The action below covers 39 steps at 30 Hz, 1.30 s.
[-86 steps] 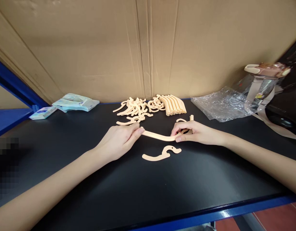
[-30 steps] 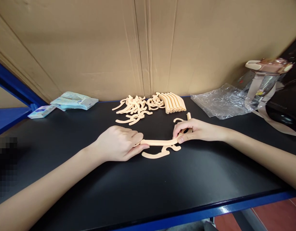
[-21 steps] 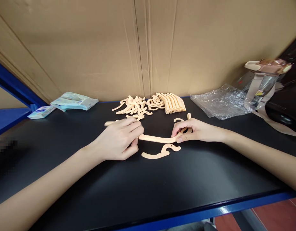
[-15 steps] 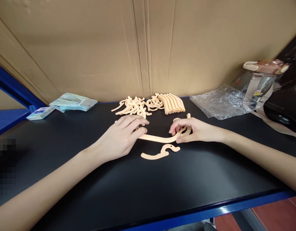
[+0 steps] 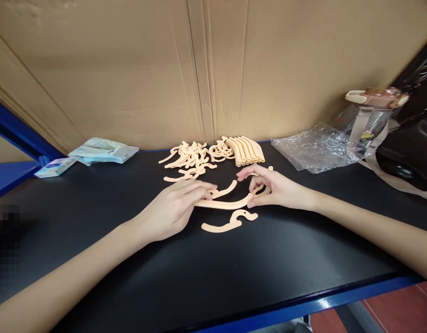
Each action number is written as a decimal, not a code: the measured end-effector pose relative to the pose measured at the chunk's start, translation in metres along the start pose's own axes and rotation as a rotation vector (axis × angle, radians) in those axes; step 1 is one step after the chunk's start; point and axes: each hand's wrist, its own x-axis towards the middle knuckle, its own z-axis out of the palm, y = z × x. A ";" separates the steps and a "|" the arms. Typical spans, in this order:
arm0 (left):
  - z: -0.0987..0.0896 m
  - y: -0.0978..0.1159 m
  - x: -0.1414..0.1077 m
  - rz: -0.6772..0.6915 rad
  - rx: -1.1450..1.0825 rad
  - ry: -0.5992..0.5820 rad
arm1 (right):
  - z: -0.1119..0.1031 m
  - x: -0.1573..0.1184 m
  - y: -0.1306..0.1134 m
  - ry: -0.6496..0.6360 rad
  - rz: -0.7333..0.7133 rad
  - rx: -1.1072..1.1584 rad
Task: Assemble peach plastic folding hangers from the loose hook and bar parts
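Observation:
A long curved beige piece [image 5: 223,204] lies between my hands. My left hand [image 5: 180,203] has its fingers closed on the left end of it. At the right end, my right hand [image 5: 270,187] pinches it between thumb and a finger, with the index finger stretched out to the left. Behind the long piece is a smaller curved piece [image 5: 227,190], its left part hidden by my left fingers. A ring-like piece [image 5: 261,189] is partly covered by my right hand. In front lies a hooked S-shaped piece [image 5: 222,227], touched by neither hand.
Loose hooked pieces [image 5: 188,156] and a row of stacked curved pieces [image 5: 246,150] sit at the back against cardboard [image 5: 137,74]. Blue-white packets [image 5: 104,151] lie back left. Clear plastic [image 5: 310,148] and a strapped bottle [image 5: 376,115] stand back right.
My left hand has moved slightly down and left, uncovering hooked pieces behind it and the smaller curved piece. My right index finger has lifted and stretched out. The view has shifted slightly.

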 end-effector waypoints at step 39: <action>0.002 0.007 0.000 0.107 0.268 -0.095 | 0.006 0.000 0.003 0.108 -0.165 -0.256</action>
